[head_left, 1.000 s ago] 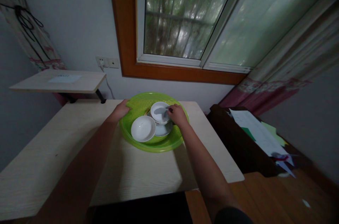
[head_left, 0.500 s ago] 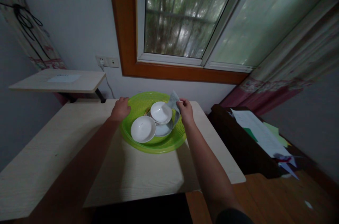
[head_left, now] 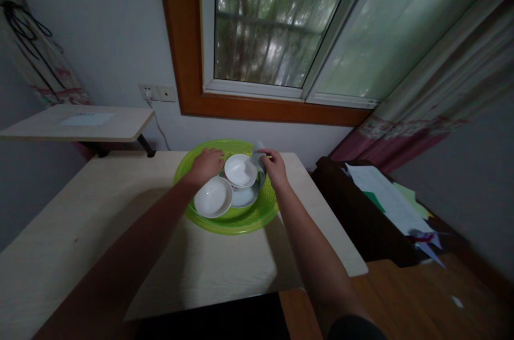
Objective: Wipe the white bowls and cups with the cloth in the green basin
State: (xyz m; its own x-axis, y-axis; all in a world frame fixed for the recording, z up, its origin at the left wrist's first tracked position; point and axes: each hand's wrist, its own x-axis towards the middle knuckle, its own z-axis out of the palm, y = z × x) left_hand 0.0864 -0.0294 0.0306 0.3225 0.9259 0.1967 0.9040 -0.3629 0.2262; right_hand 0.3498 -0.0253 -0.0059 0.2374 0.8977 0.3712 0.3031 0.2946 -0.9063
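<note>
A green plastic basket (head_left: 241, 228) holds white bowls and a plate. One white bowl (head_left: 213, 198) sits at the front left. Another white bowl (head_left: 241, 170) stands behind it, partly over a white plate (head_left: 246, 197). My left hand (head_left: 208, 164) hovers over the basket's left side, fingers bent and apart, its tips close to the rear bowl's left rim; what lies under them is hidden. In my right hand (head_left: 276, 167), a thin grey cloth (head_left: 260, 162) is pinched between thumb and fingers at the right of the rear bowl.
Beneath the basket is a pale wooden table (head_left: 225, 265). A raised shelf (head_left: 128, 123) with a paper label stands at its left. Behind are a wall socket (head_left: 156, 92) and a window. A dark brown piece of furniture (head_left: 361, 227) with papers is on the right.
My left hand has left the basket's left rim and moved right, over the basket toward the rear bowl. My right hand still holds the cloth, now lower and nearer that bowl.
</note>
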